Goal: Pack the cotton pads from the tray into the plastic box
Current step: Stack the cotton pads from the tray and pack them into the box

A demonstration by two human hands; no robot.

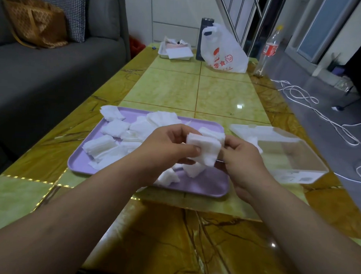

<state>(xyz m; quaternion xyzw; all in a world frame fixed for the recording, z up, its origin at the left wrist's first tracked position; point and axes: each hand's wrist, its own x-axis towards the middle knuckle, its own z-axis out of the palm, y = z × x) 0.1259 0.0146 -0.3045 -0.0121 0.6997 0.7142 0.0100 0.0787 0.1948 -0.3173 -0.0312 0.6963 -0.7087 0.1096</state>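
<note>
A lilac tray [204, 186] lies on the table in front of me, strewn with several white cotton pads [104, 146] in loose stacks. Above the tray's right half, my left hand [166, 148] and my right hand [242, 158] both grip one stack of cotton pads [206, 150], thumb and fingers pinching it from either side. A clear plastic box [298, 173] stands open just right of the tray, with its lid [252, 129] lying at its far end. A few pads show at the box's near-left inside, partly hidden by my right hand.
At the table's far end stand a white plastic bag [224, 51], a dark flask [203, 40], a clear bottle [269, 51] and a white tray of papers [176, 51]. A grey sofa [54, 69] runs along the left. White cables [313, 105] trail on the floor at right.
</note>
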